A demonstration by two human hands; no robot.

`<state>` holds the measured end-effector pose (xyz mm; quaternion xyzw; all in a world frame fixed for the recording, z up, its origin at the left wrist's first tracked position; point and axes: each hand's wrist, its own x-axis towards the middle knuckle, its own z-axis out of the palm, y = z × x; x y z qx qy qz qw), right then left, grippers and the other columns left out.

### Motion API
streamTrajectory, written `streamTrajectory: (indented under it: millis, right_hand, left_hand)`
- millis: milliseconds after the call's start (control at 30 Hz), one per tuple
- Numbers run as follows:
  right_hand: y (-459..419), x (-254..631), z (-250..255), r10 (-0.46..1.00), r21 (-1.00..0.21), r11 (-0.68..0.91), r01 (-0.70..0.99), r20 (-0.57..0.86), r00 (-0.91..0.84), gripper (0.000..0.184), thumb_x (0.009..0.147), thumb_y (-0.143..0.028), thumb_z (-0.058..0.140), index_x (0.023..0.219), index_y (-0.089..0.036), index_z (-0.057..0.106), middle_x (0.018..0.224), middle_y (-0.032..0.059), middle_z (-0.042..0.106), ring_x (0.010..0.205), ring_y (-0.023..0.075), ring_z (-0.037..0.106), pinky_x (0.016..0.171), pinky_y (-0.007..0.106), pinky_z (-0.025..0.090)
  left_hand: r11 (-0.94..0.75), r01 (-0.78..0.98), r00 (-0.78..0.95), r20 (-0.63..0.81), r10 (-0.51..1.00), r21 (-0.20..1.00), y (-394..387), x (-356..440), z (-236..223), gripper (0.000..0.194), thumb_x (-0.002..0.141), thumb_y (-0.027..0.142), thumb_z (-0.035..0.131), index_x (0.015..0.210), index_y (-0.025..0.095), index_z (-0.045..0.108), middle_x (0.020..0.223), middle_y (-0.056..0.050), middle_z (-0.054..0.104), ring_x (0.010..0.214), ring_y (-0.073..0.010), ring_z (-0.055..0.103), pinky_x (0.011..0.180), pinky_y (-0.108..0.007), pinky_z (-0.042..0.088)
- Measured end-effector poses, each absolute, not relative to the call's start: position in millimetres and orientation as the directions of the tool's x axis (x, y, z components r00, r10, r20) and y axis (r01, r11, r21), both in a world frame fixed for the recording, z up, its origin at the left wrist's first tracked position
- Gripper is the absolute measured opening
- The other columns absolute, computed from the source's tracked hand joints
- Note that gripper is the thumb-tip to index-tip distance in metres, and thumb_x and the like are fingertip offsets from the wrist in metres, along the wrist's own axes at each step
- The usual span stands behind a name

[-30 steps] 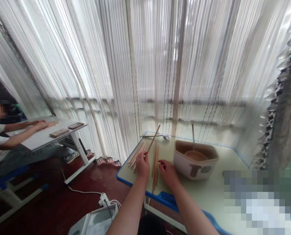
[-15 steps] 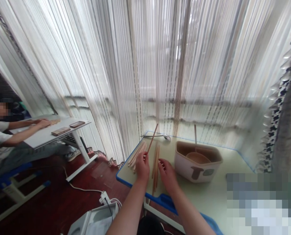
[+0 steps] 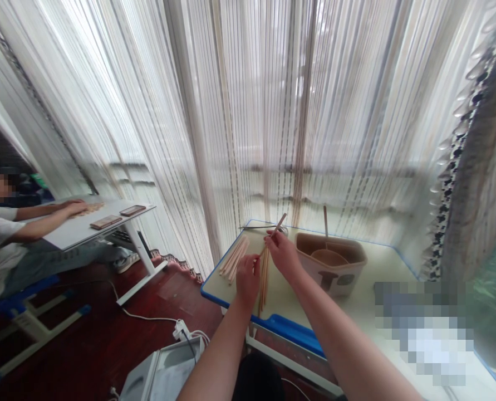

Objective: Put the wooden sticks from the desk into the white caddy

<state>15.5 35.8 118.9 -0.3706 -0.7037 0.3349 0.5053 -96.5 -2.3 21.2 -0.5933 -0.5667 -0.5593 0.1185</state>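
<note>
My left hand (image 3: 248, 277) is closed around the lower part of a slim wooden chopstick (image 3: 280, 223), which slants up and to the right. Higher on that same stick, the fingers of my right hand (image 3: 280, 252) pinch it. Below the hands, a row of brownish chopsticks (image 3: 264, 284) lies on the table, partly covered by my right hand. Beside my left hand a pile of paler chopsticks (image 3: 233, 260) is fanned out. To the right of my right hand stands a light-coloured tub (image 3: 343, 278) with a brown inside and a brown round bowl-like piece (image 3: 329, 257) in it.
The pale table (image 3: 356, 320) has a blue edge. A thin upright handle (image 3: 325, 223) rises from the tub. A metal utensil (image 3: 254, 226) lies at the back, before curtains (image 3: 248, 139). At left, another person's hands (image 3: 70, 208) rest on a white table (image 3: 70, 236).
My right hand has moved up and left from beside the brownish chopsticks and taken hold of the stick. The stick now leans further right. The view has shifted slightly.
</note>
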Motion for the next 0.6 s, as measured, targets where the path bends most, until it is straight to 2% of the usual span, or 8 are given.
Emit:
streamTrajectory:
  millis: [100, 200, 333, 600]
  right_hand:
    - [32.0, 23.9, 118.3, 0.853, -0.836, 0.508, 0.209, 0.455, -0.255, 0.026, 0.076, -0.033, 0.051, 0.095, -0.019, 0.061, 0.081, 0.0058, 0.067, 0.077, 0.0205, 0.062, 0.072, 0.035, 0.047]
    - [26.6, 35.7, 118.4, 0.843, -0.848, 0.507, 0.157, 0.450, -0.294, 0.022, 0.075, -0.032, 0.052, 0.091, -0.019, 0.062, 0.079, 0.0046, 0.067, 0.075, 0.0190, 0.062, 0.071, 0.033, 0.047]
    - [14.7, 56.7, 127.6, 0.825, -0.834, 0.541, 0.111, 0.500, -0.262, 0.020, 0.077, -0.034, 0.051, 0.088, -0.020, 0.061, 0.080, 0.0036, 0.066, 0.073, 0.0165, 0.061, 0.070, 0.031, 0.047]
    - [0.2, 100.3, 159.8, 0.811, -0.815, 0.574, 0.074, 0.555, -0.186, 0.024, 0.078, -0.026, 0.047, 0.097, -0.019, 0.060, 0.081, 0.0031, 0.065, 0.073, 0.0139, 0.060, 0.069, 0.027, 0.047]
  left_hand:
    - [-0.365, 0.809, -0.248, 0.830, 0.500, 0.462, -3.3, -94.7, 26.0, 0.016, 0.086, 0.022, 0.042, 0.093, 0.017, 0.056, 0.086, -0.006, 0.058, 0.082, -0.0170, 0.055, 0.076, -0.035, 0.045]
    - [-0.401, 0.810, -0.206, 0.848, 0.488, 0.427, -6.3, -90.3, 37.1, 0.015, 0.085, 0.021, 0.043, 0.093, 0.017, 0.056, 0.087, -0.006, 0.058, 0.085, -0.0173, 0.055, 0.078, -0.035, 0.046]
    - [-0.455, 0.788, -0.163, 0.854, 0.494, 0.414, -14.4, -73.2, 56.5, 0.015, 0.085, 0.021, 0.045, 0.093, 0.018, 0.057, 0.088, -0.007, 0.059, 0.085, -0.0168, 0.055, 0.078, -0.033, 0.046]
    - [-0.558, 0.604, -0.171, 0.776, 0.607, 0.569, -24.8, -14.9, 94.9, 0.018, 0.083, 0.028, 0.047, 0.093, 0.018, 0.058, 0.085, -0.005, 0.061, 0.067, -0.0101, 0.056, 0.062, -0.022, 0.048]
